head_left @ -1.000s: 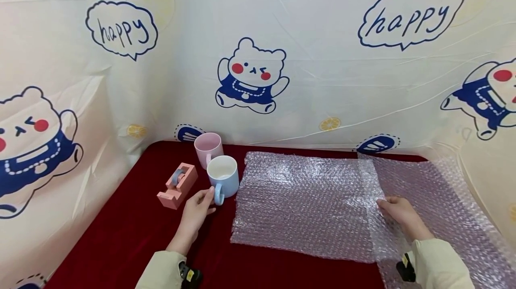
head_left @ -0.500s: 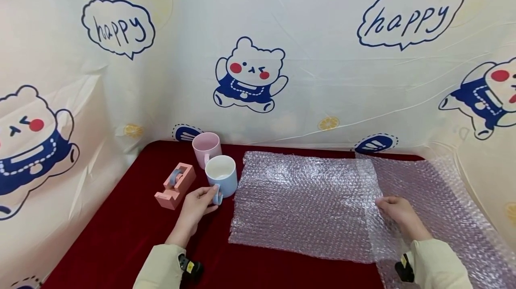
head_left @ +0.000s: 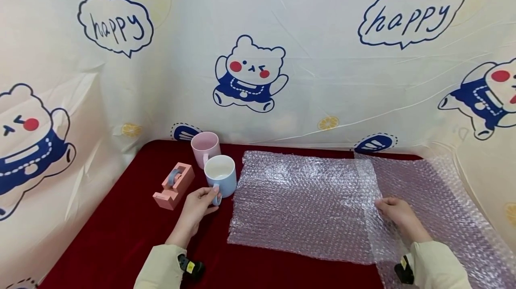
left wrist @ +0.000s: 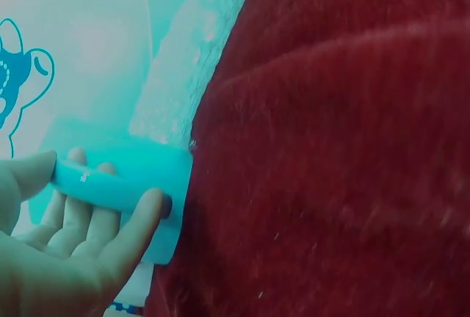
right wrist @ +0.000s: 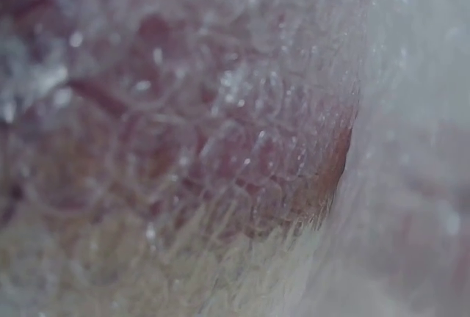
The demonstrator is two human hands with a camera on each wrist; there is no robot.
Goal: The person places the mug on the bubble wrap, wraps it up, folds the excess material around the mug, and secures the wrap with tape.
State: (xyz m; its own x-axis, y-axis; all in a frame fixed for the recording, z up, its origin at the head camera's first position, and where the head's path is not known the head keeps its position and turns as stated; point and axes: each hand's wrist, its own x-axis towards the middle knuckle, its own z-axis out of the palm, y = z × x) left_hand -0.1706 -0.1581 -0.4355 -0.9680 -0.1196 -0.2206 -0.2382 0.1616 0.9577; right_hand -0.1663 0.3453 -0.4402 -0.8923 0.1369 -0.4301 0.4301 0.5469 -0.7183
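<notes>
My left hand (head_left: 196,206) grips the handle of a light blue mug (head_left: 226,181) standing upright on the table. In the left wrist view the thumb and fingers close around the handle, with the mug's side (left wrist: 158,166) behind them. A pink mug (head_left: 205,145) stands right behind the blue one. On the right, my right hand (head_left: 400,217) pinches the edge of a sheet of bubble wrap (head_left: 302,204) that lies flat, overlapping a second sheet (head_left: 427,186). Bubble wrap (right wrist: 220,133) fills the right wrist view and covers the hand there.
A pink tape dispenser (head_left: 174,186) with a roll of tape sits left of the mugs. Dark red cloth (head_left: 121,235) covers the table. A patterned curtain (head_left: 314,56) rises along its back and sides.
My left hand has moved slightly and taken hold of the blue mug's handle, which its fingertips only reached before. The right hand stays at the bubble wrap's edge.
</notes>
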